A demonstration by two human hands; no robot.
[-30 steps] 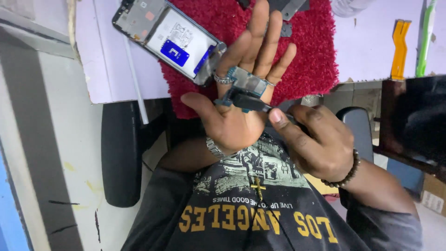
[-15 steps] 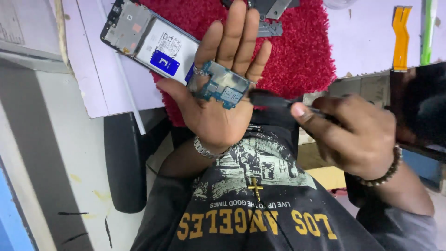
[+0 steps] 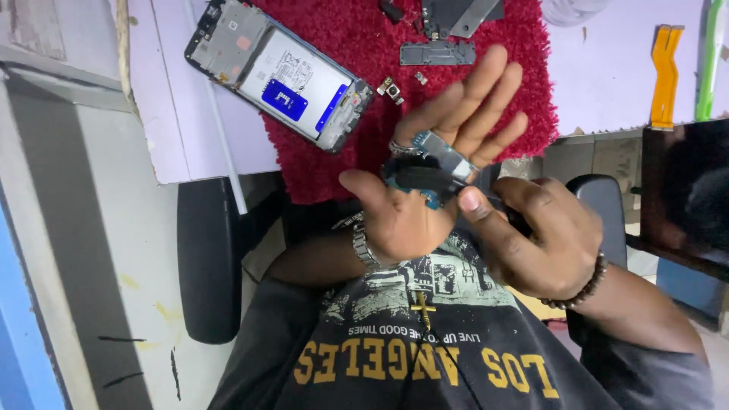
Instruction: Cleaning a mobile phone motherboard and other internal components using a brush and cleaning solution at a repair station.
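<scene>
A small circuit board (image 3: 440,163) is cradled on the open left hand (image 3: 425,182) while a dark brush (image 3: 425,178) is pinched by the right hand (image 3: 531,235); pressed hard, the board could be knocked off the palm.

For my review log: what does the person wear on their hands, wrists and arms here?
Both forearms are bare, with no sleeves reaching them. The left hand has a silver metal-link band at the wrist and a ring on one finger. The right hand has a bracelet of dark round beads at the wrist. No gloves.
</scene>
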